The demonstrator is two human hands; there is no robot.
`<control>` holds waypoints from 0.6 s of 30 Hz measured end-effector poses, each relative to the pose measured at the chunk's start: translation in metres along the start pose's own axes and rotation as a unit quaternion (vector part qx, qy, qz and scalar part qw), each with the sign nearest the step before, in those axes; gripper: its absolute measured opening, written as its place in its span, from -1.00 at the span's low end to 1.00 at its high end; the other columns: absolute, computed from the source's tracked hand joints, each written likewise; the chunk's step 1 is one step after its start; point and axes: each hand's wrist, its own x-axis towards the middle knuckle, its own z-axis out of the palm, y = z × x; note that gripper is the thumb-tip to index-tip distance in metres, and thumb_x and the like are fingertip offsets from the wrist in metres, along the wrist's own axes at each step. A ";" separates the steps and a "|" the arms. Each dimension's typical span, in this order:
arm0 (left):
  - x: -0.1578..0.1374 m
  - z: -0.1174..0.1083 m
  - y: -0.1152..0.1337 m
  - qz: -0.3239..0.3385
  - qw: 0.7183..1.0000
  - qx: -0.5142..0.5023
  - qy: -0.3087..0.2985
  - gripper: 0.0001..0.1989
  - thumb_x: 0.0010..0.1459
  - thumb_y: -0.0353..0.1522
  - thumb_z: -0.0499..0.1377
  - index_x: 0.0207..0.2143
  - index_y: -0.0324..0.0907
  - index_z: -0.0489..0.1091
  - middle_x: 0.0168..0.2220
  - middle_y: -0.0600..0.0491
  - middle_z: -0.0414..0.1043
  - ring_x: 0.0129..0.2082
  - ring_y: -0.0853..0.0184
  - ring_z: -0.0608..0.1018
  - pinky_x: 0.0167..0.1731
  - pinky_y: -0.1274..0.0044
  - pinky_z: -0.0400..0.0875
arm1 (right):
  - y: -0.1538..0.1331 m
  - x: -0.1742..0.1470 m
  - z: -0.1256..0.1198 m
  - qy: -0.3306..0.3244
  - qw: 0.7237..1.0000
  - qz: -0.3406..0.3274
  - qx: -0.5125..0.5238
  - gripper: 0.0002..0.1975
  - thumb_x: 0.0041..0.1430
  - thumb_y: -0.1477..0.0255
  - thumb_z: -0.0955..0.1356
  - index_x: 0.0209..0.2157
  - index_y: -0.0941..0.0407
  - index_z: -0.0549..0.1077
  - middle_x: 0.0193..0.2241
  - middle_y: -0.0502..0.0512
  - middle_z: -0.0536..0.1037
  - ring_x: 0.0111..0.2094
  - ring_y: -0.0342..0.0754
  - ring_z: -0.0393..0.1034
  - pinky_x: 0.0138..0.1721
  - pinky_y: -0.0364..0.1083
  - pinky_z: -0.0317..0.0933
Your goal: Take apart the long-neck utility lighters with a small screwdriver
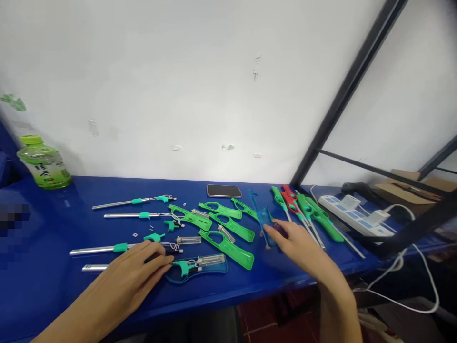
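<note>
My left hand [143,269] rests low on the table, its fingers together and pinching at the front of an open utility lighter. That lighter lies in a clear blue shell half [214,270], with its teal trigger [184,267], wires and clear fuel tank [211,259] exposed. Its metal tube [93,268] sticks out to the left under my hand. My right hand [296,243] is closed around a second clear blue shell half [264,219], held up at the right. A dark purple handle [280,230] also shows in that grip; its tool end is hidden.
Several green shell halves [228,250] lie mid-table, with loose tanks [189,240] and metal tubes [132,216] around them. A phone [224,191], whole green and red lighters [293,204], a power strip [357,216], a bottle [44,162] and a black frame post [339,102] surround the work.
</note>
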 end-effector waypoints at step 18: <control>-0.002 0.008 0.004 0.039 0.998 0.023 0.053 -0.61 0.64 -0.22 0.04 -0.09 0.07 0.68 -0.19 0.15 0.71 -0.27 0.34 0.73 -0.19 0.59 0.59 | 0.022 0.007 0.022 -0.006 0.994 0.097 -0.054 -0.65 0.55 0.22 0.35 0.07 0.07 0.72 -0.13 0.23 0.78 -0.18 0.19 0.73 -0.06 0.01 0.40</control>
